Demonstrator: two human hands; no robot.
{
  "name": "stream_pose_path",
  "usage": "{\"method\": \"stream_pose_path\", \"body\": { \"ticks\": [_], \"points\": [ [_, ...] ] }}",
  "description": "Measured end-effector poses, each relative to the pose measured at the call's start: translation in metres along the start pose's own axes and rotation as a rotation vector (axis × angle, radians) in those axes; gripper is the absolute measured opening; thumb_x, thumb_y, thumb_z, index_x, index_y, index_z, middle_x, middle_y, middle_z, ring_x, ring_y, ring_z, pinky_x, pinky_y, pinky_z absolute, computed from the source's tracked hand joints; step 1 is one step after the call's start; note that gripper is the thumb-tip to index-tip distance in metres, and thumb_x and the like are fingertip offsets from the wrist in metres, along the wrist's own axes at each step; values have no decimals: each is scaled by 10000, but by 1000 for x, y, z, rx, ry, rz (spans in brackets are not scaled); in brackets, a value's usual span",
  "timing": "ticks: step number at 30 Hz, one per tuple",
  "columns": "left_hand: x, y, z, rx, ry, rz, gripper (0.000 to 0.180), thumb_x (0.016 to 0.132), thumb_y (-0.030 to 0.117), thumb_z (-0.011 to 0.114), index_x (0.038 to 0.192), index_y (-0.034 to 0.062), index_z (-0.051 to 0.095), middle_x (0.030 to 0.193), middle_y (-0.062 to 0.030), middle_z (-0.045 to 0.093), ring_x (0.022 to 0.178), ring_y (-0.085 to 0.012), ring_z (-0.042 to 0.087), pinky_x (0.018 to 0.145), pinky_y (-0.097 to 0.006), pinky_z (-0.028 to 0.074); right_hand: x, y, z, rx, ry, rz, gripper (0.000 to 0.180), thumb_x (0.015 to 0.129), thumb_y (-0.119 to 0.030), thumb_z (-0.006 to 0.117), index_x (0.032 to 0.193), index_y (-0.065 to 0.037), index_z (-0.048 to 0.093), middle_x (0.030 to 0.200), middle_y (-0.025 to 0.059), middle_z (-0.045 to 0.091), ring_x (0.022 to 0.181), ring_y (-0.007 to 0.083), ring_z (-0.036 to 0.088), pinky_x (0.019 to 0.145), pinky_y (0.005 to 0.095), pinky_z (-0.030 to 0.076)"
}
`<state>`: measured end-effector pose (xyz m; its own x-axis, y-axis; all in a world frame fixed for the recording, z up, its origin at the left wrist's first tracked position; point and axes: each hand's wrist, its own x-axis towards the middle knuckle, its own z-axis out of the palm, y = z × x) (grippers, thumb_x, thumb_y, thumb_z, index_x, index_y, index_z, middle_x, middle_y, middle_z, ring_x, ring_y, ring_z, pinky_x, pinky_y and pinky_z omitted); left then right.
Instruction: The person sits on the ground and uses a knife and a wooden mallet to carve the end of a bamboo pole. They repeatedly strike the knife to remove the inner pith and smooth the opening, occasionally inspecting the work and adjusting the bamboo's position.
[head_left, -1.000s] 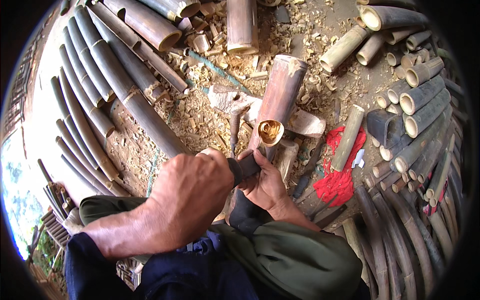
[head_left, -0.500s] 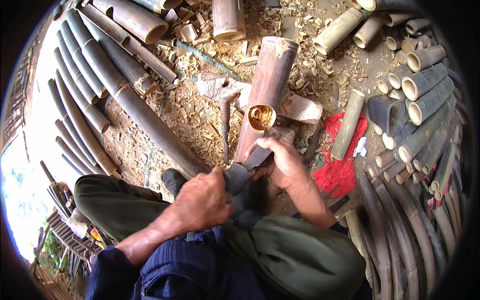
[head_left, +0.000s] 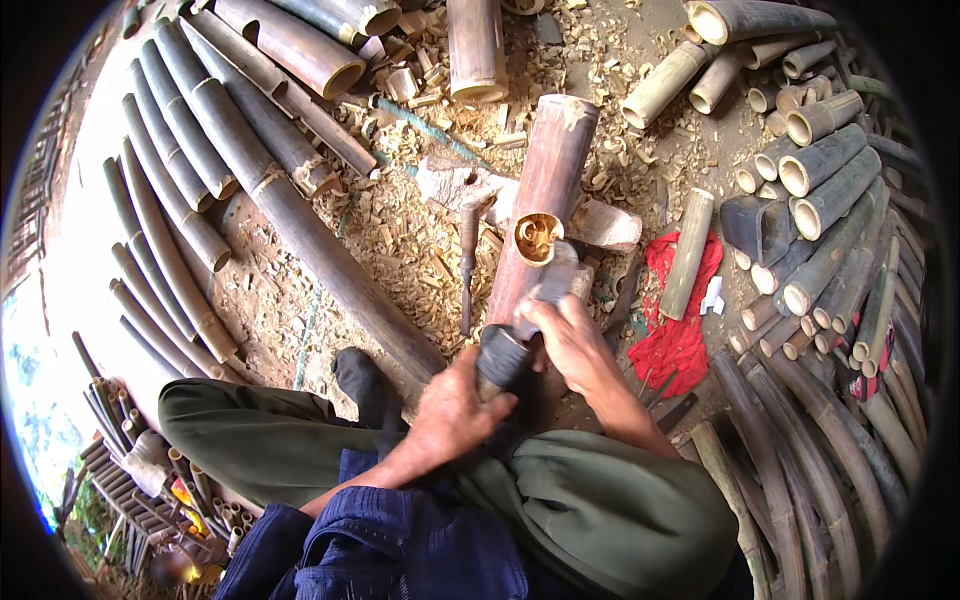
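A reddish-brown bamboo tube (head_left: pixel 560 150) lies lengthwise in front of me on a pale wooden block (head_left: pixel 608 225). Its upper side has a round cut opening (head_left: pixel 538 238) with curled shavings inside. My left hand (head_left: pixel 452 405) is wrapped round the black-bound handle of a broad-bladed knife (head_left: pixel 504 358). With its fingers pinched on the blade, my right hand (head_left: pixel 572 338) also grips the knife. The blade reaches to the near edge of the opening; whether it touches the bamboo I cannot tell. Left of the tube lies a wooden-handled chisel (head_left: pixel 468 240).
A long dark bamboo pole (head_left: pixel 330 260) slants in from the left beside my foot (head_left: pixel 362 385). Cut bamboo pieces (head_left: pixel 825 170) are piled at right. Near them a short bamboo length (head_left: pixel 690 250) rests on a red cloth (head_left: pixel 660 350). Wood shavings (head_left: pixel 420 240) cover the ground.
My left hand and the knife handle have shifted right and slightly down. The blade now shows its flat face nearer the opening. The whole view has moved a little.
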<state>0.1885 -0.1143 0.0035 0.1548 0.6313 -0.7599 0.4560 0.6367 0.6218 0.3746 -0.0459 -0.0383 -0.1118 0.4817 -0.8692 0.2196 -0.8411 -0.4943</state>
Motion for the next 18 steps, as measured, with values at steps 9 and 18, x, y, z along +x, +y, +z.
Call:
{"method": "stream_pose_path", "body": {
  "ticks": [9,18],
  "points": [
    [29,90,-100,460,332,-30,276,672,150,773,885,-22,736,755,-229,717,734,-374,740,724,-465,590,43,-39,34,684,-330,-95,266,1031,-253,582,1113,-10,649,972,122,706,766,239,711,608,401,612],
    [40,175,-73,1262,208,439,50,754,57,690,774,22,659,717,-160,680,719,-325,718,690,-489,545,40,-8,20,1383,-525,-178,299,1060,-246,550,1241,-26,637,1196,145,710,1070,268,702,876,457,608]
  ]
}}
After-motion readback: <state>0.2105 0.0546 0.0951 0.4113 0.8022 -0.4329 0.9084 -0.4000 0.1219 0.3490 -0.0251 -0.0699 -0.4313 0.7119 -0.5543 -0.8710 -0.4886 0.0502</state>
